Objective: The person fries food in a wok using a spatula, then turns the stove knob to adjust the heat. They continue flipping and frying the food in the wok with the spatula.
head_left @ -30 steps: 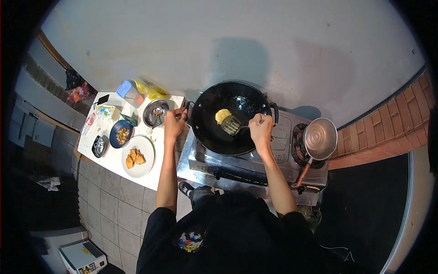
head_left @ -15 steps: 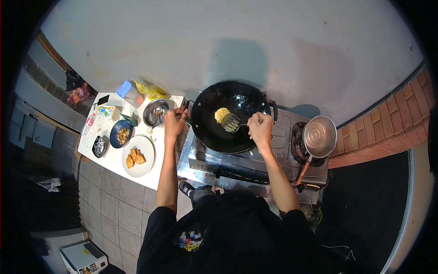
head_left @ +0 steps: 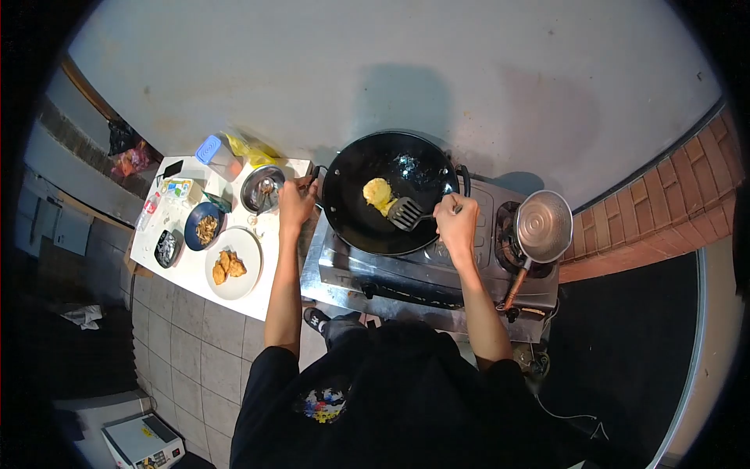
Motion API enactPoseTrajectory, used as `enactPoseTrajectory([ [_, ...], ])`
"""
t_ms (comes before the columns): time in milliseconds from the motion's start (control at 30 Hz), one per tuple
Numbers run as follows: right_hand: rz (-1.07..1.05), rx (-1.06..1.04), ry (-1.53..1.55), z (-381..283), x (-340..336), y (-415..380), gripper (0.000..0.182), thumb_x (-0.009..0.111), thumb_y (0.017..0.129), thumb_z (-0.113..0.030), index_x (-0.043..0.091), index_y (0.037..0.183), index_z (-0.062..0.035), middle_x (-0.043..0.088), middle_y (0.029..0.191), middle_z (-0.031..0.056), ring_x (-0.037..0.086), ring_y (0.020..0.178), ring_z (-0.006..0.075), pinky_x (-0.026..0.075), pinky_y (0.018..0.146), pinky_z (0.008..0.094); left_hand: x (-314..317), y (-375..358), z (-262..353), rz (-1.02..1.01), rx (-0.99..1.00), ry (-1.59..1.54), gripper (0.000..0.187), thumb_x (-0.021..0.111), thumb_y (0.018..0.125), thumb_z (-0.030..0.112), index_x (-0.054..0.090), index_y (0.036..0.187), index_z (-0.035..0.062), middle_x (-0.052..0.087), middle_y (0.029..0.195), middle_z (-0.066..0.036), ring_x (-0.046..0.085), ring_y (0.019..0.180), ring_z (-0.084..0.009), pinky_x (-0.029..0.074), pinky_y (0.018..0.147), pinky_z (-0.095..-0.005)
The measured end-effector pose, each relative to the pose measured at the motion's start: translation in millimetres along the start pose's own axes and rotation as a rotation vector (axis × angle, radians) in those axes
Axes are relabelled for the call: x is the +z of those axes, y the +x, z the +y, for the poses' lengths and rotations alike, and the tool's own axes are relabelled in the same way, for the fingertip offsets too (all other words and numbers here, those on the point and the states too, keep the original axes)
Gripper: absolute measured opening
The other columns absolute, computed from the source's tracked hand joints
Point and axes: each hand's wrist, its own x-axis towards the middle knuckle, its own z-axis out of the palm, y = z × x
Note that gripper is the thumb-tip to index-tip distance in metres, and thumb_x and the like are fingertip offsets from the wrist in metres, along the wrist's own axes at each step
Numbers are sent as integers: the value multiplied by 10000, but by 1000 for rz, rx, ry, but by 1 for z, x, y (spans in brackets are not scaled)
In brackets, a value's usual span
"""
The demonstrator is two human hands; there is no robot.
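Observation:
A black wok (head_left: 351, 223) sits on the left burner of a steel gas stove (head_left: 351, 270). In it lies a small yellow piece of food (head_left: 378, 192), perhaps egg, with a ragged lower right edge. My right hand (head_left: 457, 223) is closed round the handle of a slotted spatula (head_left: 405, 213). The spatula's head rests in the wok, just to the right of the yellow piece. My left hand (head_left: 295, 205) is closed at the wok's left loop handle (head_left: 319, 173), beside a metal bowl (head_left: 262, 190) with a utensil in it.
On the white table (head_left: 262, 293) at left are a plate (head_left: 221, 291) of fried pieces, a blue bowl (head_left: 205, 227), a small black dish (head_left: 167, 248) and a blue-lidded container (head_left: 219, 156). A saucepan (head_left: 544, 225) stands on the right burner. The wall (head_left: 484, 94) rises behind the stove.
The spatula has moved right and slightly down, off the yellow piece it was overlapping. More of that piece now shows. My left hand stays at the wok handle; the view has shifted slightly.

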Motion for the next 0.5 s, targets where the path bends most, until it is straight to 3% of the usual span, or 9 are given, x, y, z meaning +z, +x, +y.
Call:
enactPoseTrajectory([
  [67, 10, -58, -125, -12, 2, 1, 201, 504, 757, -69, 519, 635, 90, 473, 600, 289, 550, 576, 442, 425, 581, 434, 0, 0, -1, 4, 15, 1, 265, 698, 789, 134, 687, 983, -47, 675, 923, -244, 675, 886, -343, 511, 800, -378],
  [167, 27, -75, -204, -29, 3, 1, 223, 494, 770, -85, 544, 639, 88, 507, 637, 299, 551, 644, 477, 426, 572, 448, 0, -2, -4, 2, 10, -27, 262, 699, 785, 132, 689, 979, -45, 677, 920, -239, 676, 880, -342, 510, 801, -379],
  [233, 9, -63, -210, -33, 3, 3, 229, 491, 774, -90, 552, 642, 87, 511, 647, 301, 557, 657, 477, 426, 574, 454, 1, -2, -5, 12, 28, 26, 228, 667, 810, 95, 685, 985, -50, 687, 934, -215, 699, 851, -279, 524, 755, -333],
  [333, -14, -53, -222, -31, 4, 4, 236, 487, 778, -95, 564, 645, 84, 516, 655, 302, 562, 668, 477, 427, 575, 464, 5, -1, -13, 34, 30, -10, 214, 670, 798, 58, 686, 982, -51, 688, 948, -209, 701, 844, -263, 531, 748, -321],
  [500, -31, -50, -219, -34, 5, 5, 239, 485, 780, -95, 571, 646, 83, 519, 661, 303, 560, 665, 479, 427, 572, 471, 4, -3, -5, 60, 11, -41, 201, 689, 770, 57, 696, 949, -33, 689, 881, -209, 690, 831, -297, 515, 757, -352],
])
